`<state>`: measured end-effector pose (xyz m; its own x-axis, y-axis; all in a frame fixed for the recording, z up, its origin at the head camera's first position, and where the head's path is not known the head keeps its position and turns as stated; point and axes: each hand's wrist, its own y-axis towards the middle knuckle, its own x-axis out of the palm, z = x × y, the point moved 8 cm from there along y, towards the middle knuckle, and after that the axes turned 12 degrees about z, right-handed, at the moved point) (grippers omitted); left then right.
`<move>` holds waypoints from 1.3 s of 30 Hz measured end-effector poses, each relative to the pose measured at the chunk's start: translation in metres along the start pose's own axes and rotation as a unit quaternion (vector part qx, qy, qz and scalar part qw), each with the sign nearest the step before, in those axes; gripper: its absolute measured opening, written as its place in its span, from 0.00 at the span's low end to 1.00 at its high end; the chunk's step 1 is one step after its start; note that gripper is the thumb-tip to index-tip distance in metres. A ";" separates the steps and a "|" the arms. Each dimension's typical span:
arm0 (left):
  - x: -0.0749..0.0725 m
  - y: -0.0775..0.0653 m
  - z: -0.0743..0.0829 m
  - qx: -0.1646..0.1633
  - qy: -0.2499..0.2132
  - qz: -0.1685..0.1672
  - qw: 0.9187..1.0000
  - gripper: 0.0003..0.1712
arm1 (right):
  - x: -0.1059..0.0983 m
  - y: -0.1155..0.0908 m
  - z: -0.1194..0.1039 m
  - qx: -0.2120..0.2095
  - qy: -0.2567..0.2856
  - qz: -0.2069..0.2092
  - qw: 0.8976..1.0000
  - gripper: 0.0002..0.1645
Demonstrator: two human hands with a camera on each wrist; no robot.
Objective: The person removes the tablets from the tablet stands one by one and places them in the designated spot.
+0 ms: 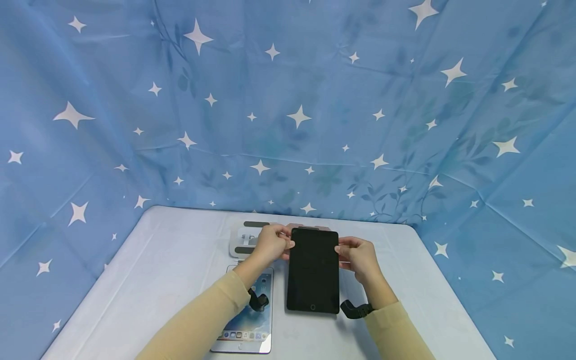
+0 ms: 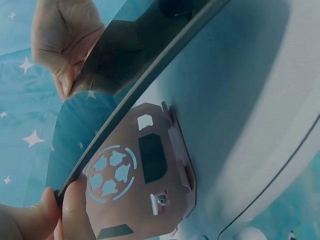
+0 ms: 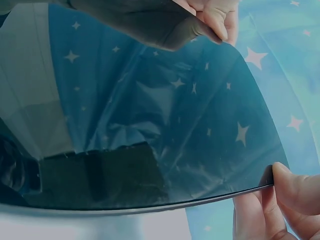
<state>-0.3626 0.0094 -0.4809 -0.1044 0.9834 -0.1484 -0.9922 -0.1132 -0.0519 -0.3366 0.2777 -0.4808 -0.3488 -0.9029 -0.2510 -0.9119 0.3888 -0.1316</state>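
Both hands hold a black tablet (image 1: 312,270) with a dark screen, its round home button at the near end. My left hand (image 1: 273,244) pinches its left edge near the far end. Opposite, my right hand (image 1: 358,256) pinches the right edge between thumb and fingers. In the left wrist view the tablet is tilted above the white table, casting a shadow. Behind it is a pink metal stand (image 2: 145,200) with a football-shaped cut-out and dark pads. The tablet hides most of this stand in the head view. The right wrist view shows the glossy screen (image 3: 165,125) mirroring the starry curtain.
A white tablet (image 1: 249,320) with a lit home screen lies at the left, partly under my left forearm. Beyond it is a pale stand (image 1: 235,242) with dark grey pads. The white table (image 1: 180,255) meets a blue starry curtain (image 1: 288,140) behind and at both sides.
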 end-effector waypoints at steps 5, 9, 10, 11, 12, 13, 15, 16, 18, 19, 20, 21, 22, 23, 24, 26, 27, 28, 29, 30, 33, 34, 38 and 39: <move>0.002 -0.004 -0.001 0.006 -0.001 -0.009 1.000 0.13 | 0.000 -0.001 0.005 0.005 -0.003 0.001 1.000 0.16; 0.004 -0.006 -0.003 0.004 -0.010 -0.015 1.000 0.12 | -0.001 -0.004 0.007 0.003 -0.004 0.000 1.000 0.17; 0.004 -0.006 -0.003 0.005 -0.010 -0.016 1.000 0.12 | -0.001 -0.004 0.007 0.003 -0.006 0.000 1.000 0.17; 0.005 -0.007 -0.004 0.004 -0.012 -0.018 1.000 0.12 | -0.002 -0.005 0.008 0.003 -0.007 0.000 1.000 0.17; 0.005 -0.007 -0.004 0.002 -0.013 -0.019 1.000 0.12 | -0.002 -0.006 0.009 0.003 -0.008 0.000 1.000 0.17; 0.005 -0.008 -0.005 -0.001 -0.012 -0.020 1.000 0.11 | -0.002 -0.006 0.010 0.004 -0.010 0.000 1.000 0.17; 0.006 -0.009 -0.007 -0.001 -0.009 -0.021 1.000 0.11 | -0.003 -0.006 0.012 0.007 -0.011 -0.001 1.000 0.17; 0.006 -0.009 -0.007 -0.002 -0.007 -0.022 1.000 0.11 | -0.003 -0.007 0.013 0.009 -0.010 -0.001 1.000 0.17; 0.007 -0.010 -0.010 -0.007 -0.008 -0.023 1.000 0.11 | -0.003 -0.007 0.016 0.013 -0.008 -0.001 1.000 0.16; 0.007 -0.010 -0.011 -0.006 -0.007 -0.022 1.000 0.10 | -0.002 -0.006 0.017 0.013 -0.009 -0.001 1.000 0.15; 0.007 -0.010 -0.012 -0.006 -0.008 -0.023 1.000 0.10 | -0.002 -0.006 0.019 0.014 -0.009 -0.001 1.000 0.15; 0.008 -0.010 -0.013 -0.006 -0.009 -0.023 1.000 0.10 | -0.002 -0.006 0.020 0.013 -0.009 -0.001 1.000 0.15; 0.008 -0.010 -0.014 -0.007 -0.010 -0.023 1.000 0.09 | -0.002 -0.007 0.021 0.013 -0.009 0.000 1.000 0.15; 0.008 -0.011 -0.014 -0.005 -0.011 -0.023 1.000 0.10 | -0.002 -0.007 0.021 0.012 -0.010 0.000 1.000 0.14; 0.008 -0.011 -0.015 -0.002 -0.009 -0.024 1.000 0.10 | -0.002 -0.007 0.022 0.012 -0.010 0.000 1.000 0.14; 0.009 -0.012 -0.016 -0.001 -0.008 -0.024 1.000 0.10 | -0.002 -0.008 0.024 0.010 -0.013 0.001 1.000 0.14; 0.009 -0.012 -0.017 -0.001 -0.007 -0.024 1.000 0.10 | -0.002 -0.009 0.025 0.011 -0.014 0.002 1.000 0.14; 0.009 -0.012 -0.018 -0.002 -0.005 -0.024 1.000 0.10 | -0.002 -0.009 0.026 0.012 -0.013 0.003 1.000 0.14; 0.009 -0.012 -0.018 -0.003 -0.003 -0.023 1.000 0.10 | -0.002 -0.009 0.026 0.013 -0.014 0.005 1.000 0.13; 0.009 -0.012 -0.019 -0.006 -0.002 -0.023 1.000 0.10 | -0.003 -0.009 0.027 0.013 -0.016 0.006 1.000 0.13; 0.010 -0.014 -0.020 -0.008 0.003 -0.022 1.000 0.10 | -0.003 -0.009 0.029 0.014 -0.020 0.011 1.000 0.13; 0.010 -0.014 -0.020 -0.007 0.004 -0.022 1.000 0.10 | -0.004 -0.009 0.030 0.013 -0.022 0.012 1.000 0.13; 0.010 -0.017 -0.020 -0.008 0.005 -0.022 1.000 0.10 | -0.004 -0.010 0.032 0.014 -0.027 0.016 0.999 0.13; 0.010 -0.018 -0.021 -0.009 0.005 -0.022 1.000 0.10 | -0.004 -0.011 0.032 0.013 -0.028 0.016 0.999 0.13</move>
<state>-0.3445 0.0188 -0.5019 -0.0601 0.9860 -0.1558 -0.9945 -0.0725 -0.0754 -0.3181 0.2831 -0.5088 -0.3642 -0.8785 -0.3091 -0.8943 0.4225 -0.1472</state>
